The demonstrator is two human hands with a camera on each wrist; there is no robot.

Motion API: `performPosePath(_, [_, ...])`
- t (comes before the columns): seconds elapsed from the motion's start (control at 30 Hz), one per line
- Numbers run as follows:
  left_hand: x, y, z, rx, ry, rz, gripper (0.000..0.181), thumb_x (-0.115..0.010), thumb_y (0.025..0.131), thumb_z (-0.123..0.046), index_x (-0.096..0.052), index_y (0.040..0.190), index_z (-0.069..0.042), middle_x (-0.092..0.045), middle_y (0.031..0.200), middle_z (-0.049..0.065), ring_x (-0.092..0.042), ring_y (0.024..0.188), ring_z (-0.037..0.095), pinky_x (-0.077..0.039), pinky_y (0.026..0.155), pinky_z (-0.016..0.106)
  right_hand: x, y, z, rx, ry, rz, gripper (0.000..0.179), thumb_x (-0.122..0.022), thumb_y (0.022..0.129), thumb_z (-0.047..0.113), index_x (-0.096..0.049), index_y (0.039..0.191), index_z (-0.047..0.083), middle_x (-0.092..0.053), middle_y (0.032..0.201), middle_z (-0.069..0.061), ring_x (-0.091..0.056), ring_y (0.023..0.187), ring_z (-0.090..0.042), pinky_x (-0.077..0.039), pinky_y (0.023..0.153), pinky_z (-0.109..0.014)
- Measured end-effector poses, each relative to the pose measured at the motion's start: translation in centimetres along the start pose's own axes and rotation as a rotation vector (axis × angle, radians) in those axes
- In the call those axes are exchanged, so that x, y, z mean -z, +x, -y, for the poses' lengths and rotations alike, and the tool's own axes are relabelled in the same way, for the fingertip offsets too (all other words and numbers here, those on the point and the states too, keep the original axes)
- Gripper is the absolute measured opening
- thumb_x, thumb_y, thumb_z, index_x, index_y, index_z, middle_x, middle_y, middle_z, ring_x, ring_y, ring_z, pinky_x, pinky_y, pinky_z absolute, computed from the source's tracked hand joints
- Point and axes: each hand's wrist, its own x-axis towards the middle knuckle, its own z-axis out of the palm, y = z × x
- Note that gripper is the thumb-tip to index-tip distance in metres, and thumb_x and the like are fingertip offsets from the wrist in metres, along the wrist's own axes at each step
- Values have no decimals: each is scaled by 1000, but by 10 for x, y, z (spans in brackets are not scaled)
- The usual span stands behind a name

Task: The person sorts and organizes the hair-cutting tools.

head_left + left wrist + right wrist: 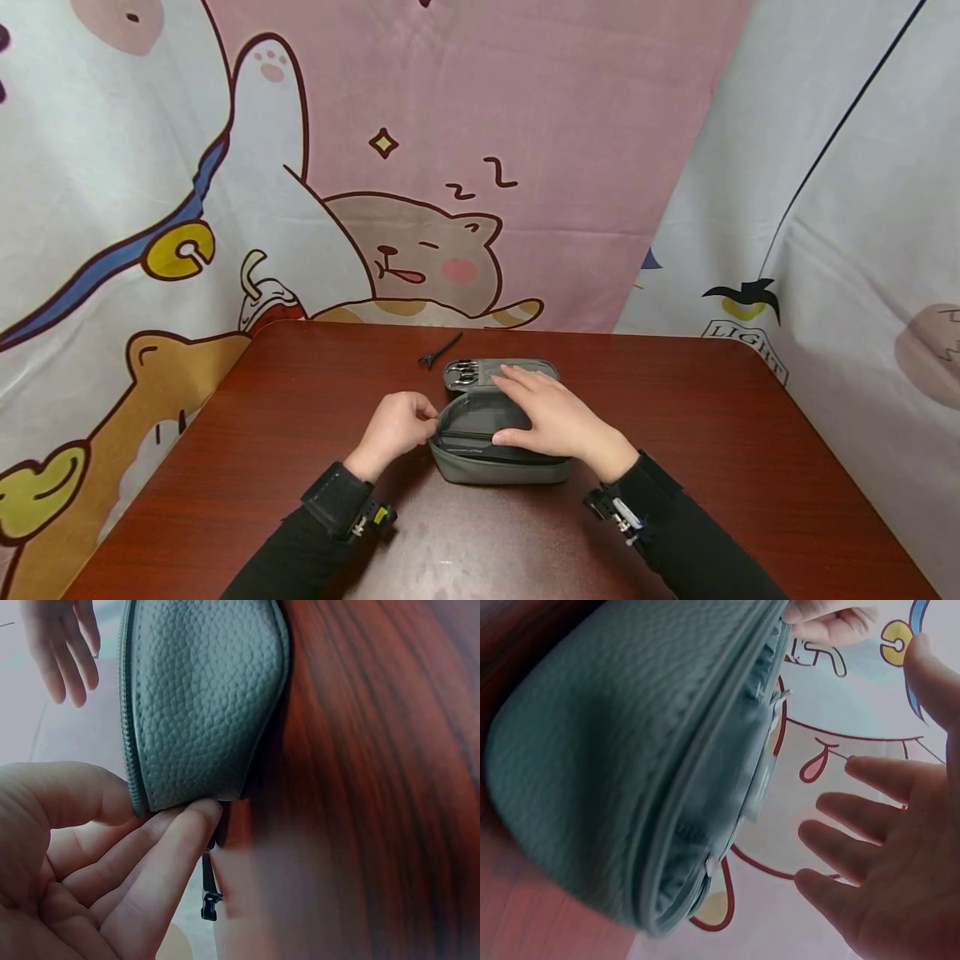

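Note:
A grey-green zippered pouch (pixel 501 472) of pebbled leather-like material stands unzipped on the table. Its lid (pixel 542 365) is folded back to the far side, with several small metal tools (pixel 467 372) along its left part. My left hand (pixel 397 429) pinches the pouch's left end by the rim, thumb near the zipper teeth (pixel 129 750) and fingers below. Over the opening hovers my right hand (pixel 555 412), its fingers spread and holding nothing. Inside, dark lining and a long dark item (pixel 472 450) show, partly covered by that hand.
A thin dark object (pixel 438 352) with a forked end lies on the brown table (pixel 675 433) beyond the pouch's left end. Behind the table's far edge hangs a cartoon-printed cloth (pixel 570 167). Each wrist carries a small camera.

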Motion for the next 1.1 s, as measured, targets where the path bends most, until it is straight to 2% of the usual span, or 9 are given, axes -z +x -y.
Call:
performPosePath(0.2, [0,0,0,-1,6,-5,10,-73,81,-2,-74,73,-8,-59,57,-7,-54,47,8,-39,47,27,1,-11,-9,-41,-8,-68,86,-69,87,53,-39,150,2,-32,156,-21,-30,143,-39,-26,111,-58])
performPosePath(0.53, [-1,-1,0,-13,4,-8,9,-72,81,-1,-74,75,-7,-60,60,-7,-54,47,8,-40,46,27,0,-23,-27,-160,8,-112,97,-74,85,50,-29,153,-2,-29,156,-25,-25,144,-42,-24,111,-60])
performPosePath(0.83, [-1,-3,-1,-15,-2,-5,8,-71,81,1,-74,79,-6,-63,63,-5,-55,48,8,-42,47,28,-4,-31,-40,-216,15,-121,106,-77,82,48,-22,153,-7,-26,156,-27,-26,144,-42,-23,113,-58])
performPosePath(1.1, [0,-3,-2,-12,6,-1,9,-71,81,1,-74,78,-7,-61,61,-6,-54,48,8,-42,47,27,-8,-39,-50,-282,23,-120,106,-81,81,41,-21,151,-11,-26,154,-32,-31,140,-47,-29,109,-59])
